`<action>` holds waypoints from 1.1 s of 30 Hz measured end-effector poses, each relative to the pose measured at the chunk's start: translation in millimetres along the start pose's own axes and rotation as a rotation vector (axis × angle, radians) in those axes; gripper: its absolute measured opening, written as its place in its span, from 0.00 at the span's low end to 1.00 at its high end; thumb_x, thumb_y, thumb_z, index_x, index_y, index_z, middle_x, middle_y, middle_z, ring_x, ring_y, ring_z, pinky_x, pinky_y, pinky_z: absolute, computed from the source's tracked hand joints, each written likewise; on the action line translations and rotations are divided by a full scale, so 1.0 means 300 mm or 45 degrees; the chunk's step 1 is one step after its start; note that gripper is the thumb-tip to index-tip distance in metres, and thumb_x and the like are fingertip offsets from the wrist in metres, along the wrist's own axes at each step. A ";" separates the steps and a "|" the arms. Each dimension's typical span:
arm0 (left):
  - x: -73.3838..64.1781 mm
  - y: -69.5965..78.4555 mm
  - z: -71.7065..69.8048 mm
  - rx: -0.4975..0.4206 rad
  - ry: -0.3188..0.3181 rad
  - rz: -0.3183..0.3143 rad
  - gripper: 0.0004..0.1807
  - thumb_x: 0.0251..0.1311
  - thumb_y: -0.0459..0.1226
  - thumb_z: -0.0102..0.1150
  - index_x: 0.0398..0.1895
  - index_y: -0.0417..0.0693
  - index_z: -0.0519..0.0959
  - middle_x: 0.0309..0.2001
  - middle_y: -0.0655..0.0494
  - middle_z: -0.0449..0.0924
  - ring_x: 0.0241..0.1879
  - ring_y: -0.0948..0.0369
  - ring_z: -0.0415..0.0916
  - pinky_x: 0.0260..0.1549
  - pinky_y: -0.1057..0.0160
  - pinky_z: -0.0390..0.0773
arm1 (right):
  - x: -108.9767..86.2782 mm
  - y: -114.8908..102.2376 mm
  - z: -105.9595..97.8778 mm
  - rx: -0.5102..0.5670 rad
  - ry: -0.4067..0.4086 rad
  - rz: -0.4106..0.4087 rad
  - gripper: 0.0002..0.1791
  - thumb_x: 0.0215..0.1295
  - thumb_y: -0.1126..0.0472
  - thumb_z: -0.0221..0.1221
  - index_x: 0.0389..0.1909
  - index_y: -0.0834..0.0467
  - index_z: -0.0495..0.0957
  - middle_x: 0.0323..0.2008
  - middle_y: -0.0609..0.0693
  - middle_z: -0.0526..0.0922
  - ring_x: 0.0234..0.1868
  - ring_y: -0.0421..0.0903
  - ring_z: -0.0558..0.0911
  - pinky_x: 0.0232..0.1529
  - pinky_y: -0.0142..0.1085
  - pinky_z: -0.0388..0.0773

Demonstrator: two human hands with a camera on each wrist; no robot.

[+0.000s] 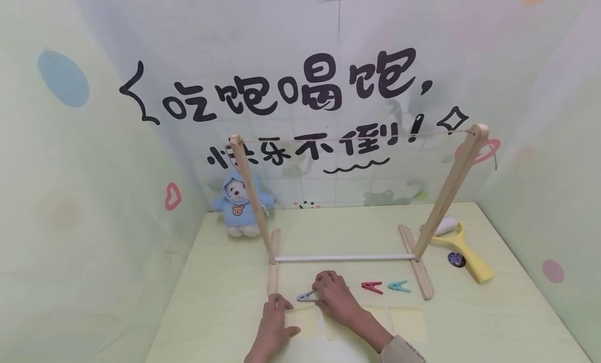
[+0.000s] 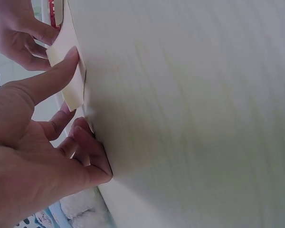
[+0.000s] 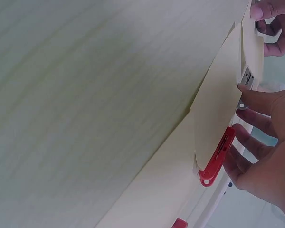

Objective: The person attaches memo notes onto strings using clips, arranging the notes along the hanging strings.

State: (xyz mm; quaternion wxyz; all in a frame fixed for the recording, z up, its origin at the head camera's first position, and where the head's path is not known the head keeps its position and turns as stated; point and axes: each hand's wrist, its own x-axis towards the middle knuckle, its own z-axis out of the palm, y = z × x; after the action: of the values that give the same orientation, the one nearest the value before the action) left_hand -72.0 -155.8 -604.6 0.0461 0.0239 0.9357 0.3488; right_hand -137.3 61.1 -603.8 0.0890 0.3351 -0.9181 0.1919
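My right hand (image 1: 339, 300) pinches one end of a grey clothespin (image 1: 306, 296) between thumb and fingers, low over the table. The same grey clothespin (image 3: 247, 77) shows at those fingertips in the right wrist view. My left hand (image 1: 274, 324) holds the left edge of a pale yellow paper square (image 1: 305, 321), thumb on its face and other fingers curled at the far side. In the left wrist view the paper (image 2: 69, 85) bends up off the table. Right of the grey clothespin lie a red clothespin (image 1: 372, 287) and a teal clothespin (image 1: 399, 286).
More yellow paper squares (image 1: 407, 321) lie in a row to the right. Behind stands a wooden frame (image 1: 448, 196) with a string (image 1: 357, 139) across its top and a white rod (image 1: 345, 258) low down. A plush toy (image 1: 240, 209) sits back left; a yellow lint roller (image 1: 462, 245) lies right.
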 end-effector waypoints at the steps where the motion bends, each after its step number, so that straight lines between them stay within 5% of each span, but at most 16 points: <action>1: 0.001 -0.001 -0.001 0.000 -0.004 -0.004 0.27 0.50 0.35 0.86 0.49 0.44 0.78 0.61 0.46 0.67 0.53 0.50 0.68 0.46 0.51 0.82 | 0.001 -0.001 0.000 0.002 -0.001 0.001 0.16 0.60 0.62 0.80 0.47 0.59 0.87 0.54 0.54 0.81 0.59 0.56 0.79 0.58 0.53 0.80; 5: 0.005 -0.004 -0.005 0.001 -0.011 0.017 0.27 0.50 0.37 0.87 0.48 0.42 0.79 0.62 0.46 0.68 0.54 0.50 0.69 0.52 0.51 0.83 | 0.003 -0.004 -0.012 0.016 -0.006 0.012 0.15 0.61 0.63 0.79 0.46 0.59 0.87 0.54 0.55 0.82 0.59 0.57 0.79 0.59 0.55 0.80; 12: 0.000 -0.010 -0.006 0.046 0.031 0.085 0.26 0.48 0.38 0.88 0.41 0.43 0.76 0.57 0.49 0.66 0.49 0.53 0.68 0.46 0.56 0.81 | 0.002 -0.007 -0.022 0.033 0.018 0.006 0.13 0.63 0.64 0.77 0.46 0.60 0.87 0.52 0.56 0.83 0.58 0.57 0.81 0.60 0.57 0.80; 22: -0.013 0.000 0.013 0.155 0.048 0.037 0.11 0.65 0.31 0.74 0.44 0.41 0.79 0.59 0.44 0.71 0.51 0.49 0.72 0.40 0.57 0.81 | -0.004 -0.003 -0.015 0.047 0.091 -0.024 0.16 0.62 0.65 0.78 0.48 0.60 0.84 0.50 0.54 0.84 0.55 0.56 0.83 0.58 0.57 0.81; 29: -0.021 -0.009 0.014 0.097 0.096 0.015 0.06 0.68 0.28 0.69 0.41 0.41 0.80 0.52 0.49 0.73 0.46 0.54 0.70 0.39 0.60 0.80 | 0.008 0.004 -0.032 0.300 0.142 -0.011 0.15 0.65 0.67 0.75 0.49 0.64 0.83 0.49 0.56 0.84 0.51 0.56 0.83 0.52 0.56 0.82; 33: -0.016 -0.015 0.000 -0.071 0.046 -0.049 0.04 0.72 0.29 0.65 0.41 0.41 0.78 0.41 0.54 0.73 0.39 0.59 0.66 0.35 0.63 0.74 | 0.001 0.083 0.051 0.552 0.185 -0.021 0.13 0.77 0.58 0.69 0.52 0.62 0.81 0.49 0.54 0.85 0.41 0.43 0.81 0.45 0.42 0.81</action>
State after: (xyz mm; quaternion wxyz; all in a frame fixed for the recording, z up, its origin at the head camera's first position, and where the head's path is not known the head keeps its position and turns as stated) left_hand -67.3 -159.6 -607.2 0.0364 -0.0018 0.9266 0.3742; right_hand -154.2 72.1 -624.9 0.0825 0.3393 -0.8439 0.4074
